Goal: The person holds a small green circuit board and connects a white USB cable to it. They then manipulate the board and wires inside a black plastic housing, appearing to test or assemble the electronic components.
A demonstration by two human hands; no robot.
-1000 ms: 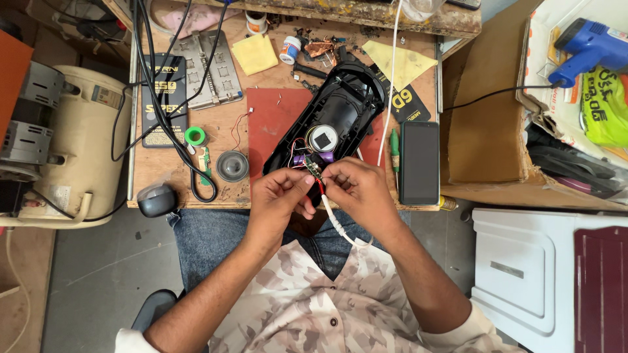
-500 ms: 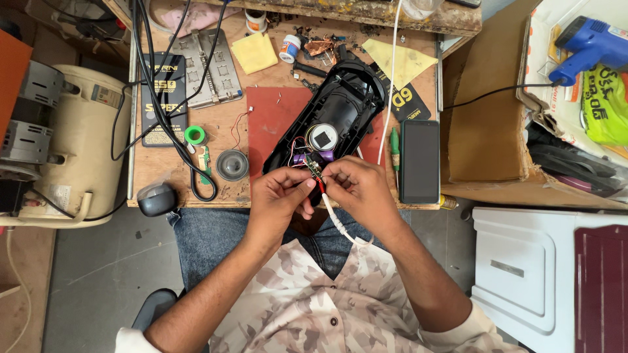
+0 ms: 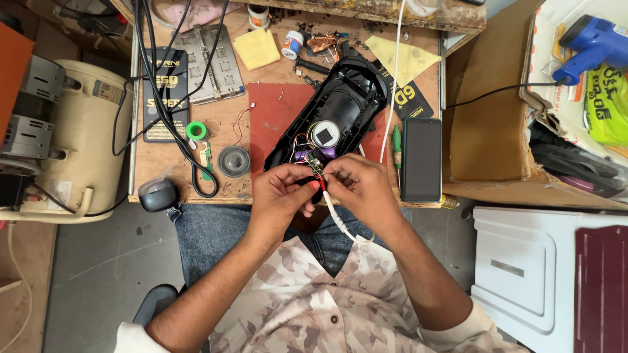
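Scuffed wooden worktop point(image 3: 163, 183) with red mat point(image 3: 278, 117), grey floor below. Beyond my grips: glossy black oval plastic shell point(image 3: 340, 111). My left hand point(image 3: 281, 193) and right hand point(image 3: 356, 186) pinch a small green circuit board point(image 3: 316, 168).

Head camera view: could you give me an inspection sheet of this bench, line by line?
Surface: wooden bench with a red mat.
Job's things: small circuit board with wires, open black casing behind it.
Clutter: phone, screwdriver, green tape roll, yellow cloth, metal tray.
Grips: left hand and right hand both pinch the circuit board.
Cables: black cables loop over the bench; white cable runs under the right hand.
Surroundings: beige machine, cardboard box, blue glue gun.
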